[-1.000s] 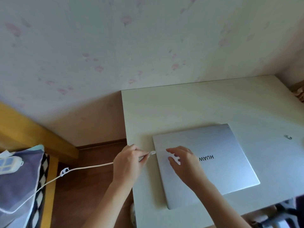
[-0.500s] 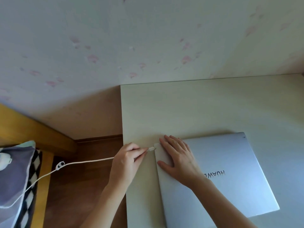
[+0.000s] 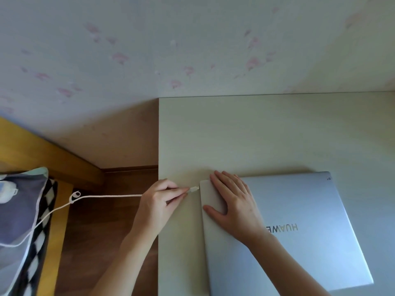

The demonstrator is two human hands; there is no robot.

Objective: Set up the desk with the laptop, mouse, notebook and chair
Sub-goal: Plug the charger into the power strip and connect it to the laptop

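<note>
A closed silver laptop [image 3: 310, 242] lies on the pale desk [image 3: 256, 135], its lid logo facing away from me. My right hand [image 3: 233, 201] rests flat on the lid's near-left corner, fingers straight. My left hand [image 3: 162, 199] pinches the plug end of a white charging cable [image 3: 106, 196], whose small connector [image 3: 193, 189] sits right at the laptop's left edge near the back corner. Whether the connector is seated in the port cannot be told. Mouse, notebook and chair are out of view.
The cable runs left across a gap of wooden floor [image 3: 89, 242] to a patterned pillow [image 3: 23, 221] on a yellow wooden bed frame [image 3: 53, 154]. A wall with pink flower marks [image 3: 192, 50] stands behind the desk.
My right hand has gone from hovering with curled fingers to lying flat on the laptop's corner. The connector in my left hand has come up against the laptop's left edge.
</note>
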